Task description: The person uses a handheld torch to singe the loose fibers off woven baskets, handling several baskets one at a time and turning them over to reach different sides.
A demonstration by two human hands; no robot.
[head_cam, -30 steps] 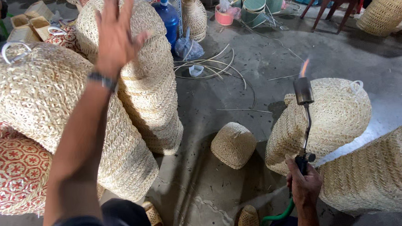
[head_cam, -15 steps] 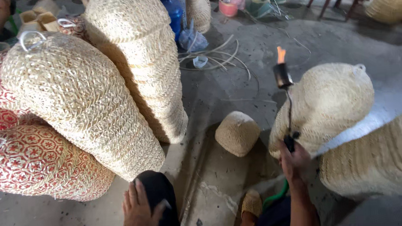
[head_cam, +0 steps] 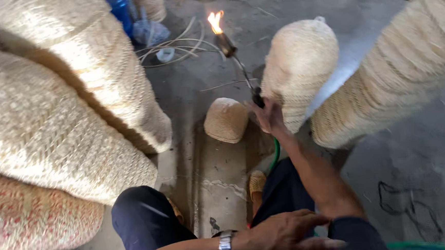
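My right hand (head_cam: pixel 269 116) grips the handle of a gas torch (head_cam: pixel 236 62) whose thin rod slants up and left to a lit orange flame (head_cam: pixel 215 21). A green hose (head_cam: pixel 275 155) trails from the handle down past my leg. My left hand (head_cam: pixel 286 235), with a metal wristwatch (head_cam: pixel 226 246), lies flat on my right thigh, fingers apart, holding nothing. A small woven basket (head_cam: pixel 227 120) lies upside down on the concrete floor just left of the right hand. A taller woven basket (head_cam: pixel 298 63) stands right behind that hand.
Stacks of pale woven baskets (head_cam: pixel 83 72) fill the left side, with a red-patterned one (head_cam: pixel 27 219) at the lower left. Another woven stack (head_cam: pixel 399 62) leans in from the right. Loose cane strands (head_cam: pixel 176 43) and a blue container (head_cam: pixel 120 7) lie beyond.
My left hand dropped from the top of the basket stack down onto my thigh. The view moved closer and lower, and the torch now tilts further left with its flame burning.
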